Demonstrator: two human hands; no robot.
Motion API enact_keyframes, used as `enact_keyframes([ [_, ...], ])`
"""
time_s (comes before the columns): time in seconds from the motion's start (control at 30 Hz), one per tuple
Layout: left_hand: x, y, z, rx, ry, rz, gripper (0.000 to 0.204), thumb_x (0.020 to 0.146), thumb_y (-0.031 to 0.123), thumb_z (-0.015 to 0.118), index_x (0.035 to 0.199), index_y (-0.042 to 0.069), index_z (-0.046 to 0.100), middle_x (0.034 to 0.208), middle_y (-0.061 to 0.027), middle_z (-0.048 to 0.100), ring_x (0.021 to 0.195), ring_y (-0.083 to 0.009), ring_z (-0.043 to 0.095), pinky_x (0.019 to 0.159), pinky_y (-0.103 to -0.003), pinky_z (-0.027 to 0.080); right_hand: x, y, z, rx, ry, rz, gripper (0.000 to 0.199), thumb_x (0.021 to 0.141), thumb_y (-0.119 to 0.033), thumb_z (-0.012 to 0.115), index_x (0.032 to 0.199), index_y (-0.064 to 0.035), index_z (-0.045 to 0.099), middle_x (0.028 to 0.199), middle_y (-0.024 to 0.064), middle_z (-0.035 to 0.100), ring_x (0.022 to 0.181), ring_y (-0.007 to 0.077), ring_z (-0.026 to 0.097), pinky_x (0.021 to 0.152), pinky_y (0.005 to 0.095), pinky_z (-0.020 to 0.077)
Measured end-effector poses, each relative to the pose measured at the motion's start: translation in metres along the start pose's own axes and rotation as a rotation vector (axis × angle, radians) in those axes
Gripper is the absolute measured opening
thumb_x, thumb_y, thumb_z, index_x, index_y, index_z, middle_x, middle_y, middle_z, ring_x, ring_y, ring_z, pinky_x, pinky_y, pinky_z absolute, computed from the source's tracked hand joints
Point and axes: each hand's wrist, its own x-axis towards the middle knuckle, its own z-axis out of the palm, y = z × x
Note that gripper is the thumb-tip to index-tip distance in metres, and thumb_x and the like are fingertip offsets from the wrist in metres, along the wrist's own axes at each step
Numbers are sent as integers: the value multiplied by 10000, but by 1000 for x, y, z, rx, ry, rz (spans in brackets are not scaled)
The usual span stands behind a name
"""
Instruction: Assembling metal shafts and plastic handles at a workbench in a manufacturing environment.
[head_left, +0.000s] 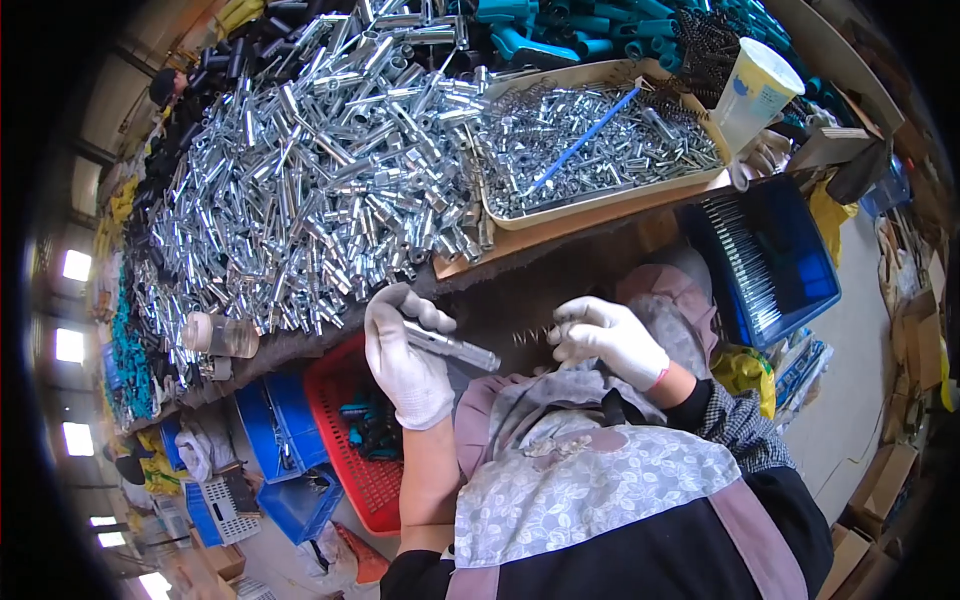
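My left hand (407, 362), in a white glove, is closed around a shiny metal tube (452, 345) that points to the right and slightly down. Across from it, my right hand (608, 340), also gloved in white, pinches a thin coil spring (532, 336). The spring's free end points toward the tube, with a gap between the two. Both hands are over my lap, just in front of the bench edge. Beyond them, a large heap of chrome metal tubes (330, 170) covers the left of the bench.
A shallow tray (600, 207) of small metal parts holds a blue stick (588, 137). Right of it stands a plastic cup (757, 95). Teal handles (530, 45) lie behind. Below are a blue bin (800, 260) of metal rods and a red crate (375, 485). A clear jar (222, 335) sits left.
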Motion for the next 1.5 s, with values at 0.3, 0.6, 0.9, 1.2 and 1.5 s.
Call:
enact_keyframes([
  [0.3, -4, -27, -15, -358, 63, 54, 347, 1048, 336, 529, 1223, 46, 605, 1041, -55, 645, 937, -198, 622, 893, -431, 526, 8, 22, 17, 181, -57, -11, 442, 986, -140, 584, 1352, 81, 470, 1185, 202, 646, 961, 258, 698, 838, 374, 607],
  [0.6, -12, -8, -24, 369, -387, -254, 363, 999, 166, 566, 1238, -104, 608, 1173, -179, 672, 1069, -232, 660, 954, -345, 512, 8, 8, 4, 217, -81, -71, 436, 991, -128, 578, 1365, 74, 478, 1138, 185, 642, 977, 254, 699, 852, 371, 606],
  [0.9, -19, -6, 17, 1149, -939, -76, 522, 750, 137, 793, 1234, -15, 667, 1101, -199, 722, 970, -253, 723, 878, -316, 533, -4, 10, -17, -6, -159, -104, 383, 944, -5, 567, 1323, 51, 564, 1111, 172, 680, 943, 223, 705, 826, 345, 608],
  [1.2, -46, -42, 11, 1063, -877, 8, 292, 777, 115, 791, 1032, -11, 727, 881, -174, 718, 758, -274, 705, 714, -337, 543, -42, -5, -93, -690, 159, -487, 405, 921, -240, 695, 1274, -47, 644, 1159, 120, 705, 1072, 242, 669, 951, 357, 523],
  [1.5, -54, -52, 2, 1023, -707, -172, 263, 805, 77, 743, 1038, -39, 708, 879, -168, 712, 766, -219, 675, 735, -324, 526, -118, 20, -333, -1720, 796, -155, 146, 782, -48, 633, 869, -106, 735, 846, 140, 673, 854, 364, 668, 777, 432, 546],
])
